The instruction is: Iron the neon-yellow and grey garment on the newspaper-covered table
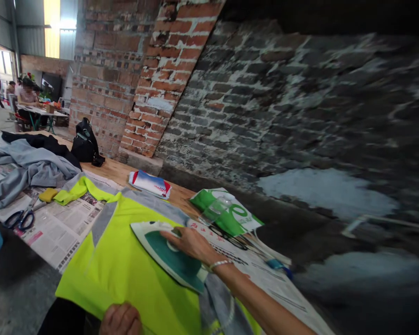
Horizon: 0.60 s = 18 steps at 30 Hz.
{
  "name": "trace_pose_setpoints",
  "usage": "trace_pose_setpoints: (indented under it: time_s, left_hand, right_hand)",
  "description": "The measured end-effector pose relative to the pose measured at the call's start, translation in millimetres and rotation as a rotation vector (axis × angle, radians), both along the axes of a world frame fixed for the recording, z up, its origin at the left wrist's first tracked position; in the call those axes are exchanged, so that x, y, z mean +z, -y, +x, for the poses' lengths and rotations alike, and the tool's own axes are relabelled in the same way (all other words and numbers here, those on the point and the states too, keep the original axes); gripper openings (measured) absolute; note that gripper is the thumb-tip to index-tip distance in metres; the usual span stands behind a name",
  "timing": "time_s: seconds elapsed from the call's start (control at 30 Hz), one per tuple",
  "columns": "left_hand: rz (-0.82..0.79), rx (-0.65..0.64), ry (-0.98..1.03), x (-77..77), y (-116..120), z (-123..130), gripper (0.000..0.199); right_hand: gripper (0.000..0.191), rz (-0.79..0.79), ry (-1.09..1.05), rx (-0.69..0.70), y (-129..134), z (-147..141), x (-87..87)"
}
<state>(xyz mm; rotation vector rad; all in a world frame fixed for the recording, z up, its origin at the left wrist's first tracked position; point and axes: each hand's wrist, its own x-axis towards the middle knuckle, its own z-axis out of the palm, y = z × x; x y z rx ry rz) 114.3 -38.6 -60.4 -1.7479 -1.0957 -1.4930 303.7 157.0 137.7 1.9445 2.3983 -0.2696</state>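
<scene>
A large "e" marks the green-and-white packet (226,211); newspaper print (57,232) is unreadable.

Hi-vis shirt (125,270): neon yellow, grey bands. Steam iron (171,258): white and teal. Newspaper (61,232): black print on off-white. Bag (223,216): green, white. Brick wall (265,107): grey, white-streaked.

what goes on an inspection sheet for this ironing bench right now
surface: wooden table partly covered with newspaper
job's things: green-and-white iron on a neon yellow garment with grey bands
clutter: scissors, grey jacket, black backpack, green printed bag
grippers: right hand on the iron; left hand at the garment's near edge
cables: nothing clearly seen
surroundings: brick wall; a person seated at a far table
</scene>
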Motion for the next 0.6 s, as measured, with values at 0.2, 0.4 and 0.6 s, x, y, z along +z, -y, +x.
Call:
trace_pose_setpoints:
  time_s: [0.2,0.4,0.6]
  left_hand:
    - [-0.011,-0.016,0.016,5.0,2.4,-1.8,0.041]
    - [-0.031,-0.029,-0.003,-1.5,3.8,-3.3,0.03]
    - [-0.04,-0.035,0.008,0.7,4.1,-2.4,0.037]
  right_hand:
    - [0.058,-0.054,-0.014,0.265,76.7,-2.3,3.5]
    - [0.062,0.006,0.047,0.259,84.5,-8.1,0.4]
    - [0.061,0.09,0.043,0.101,25.6,-14.7,-1.4]
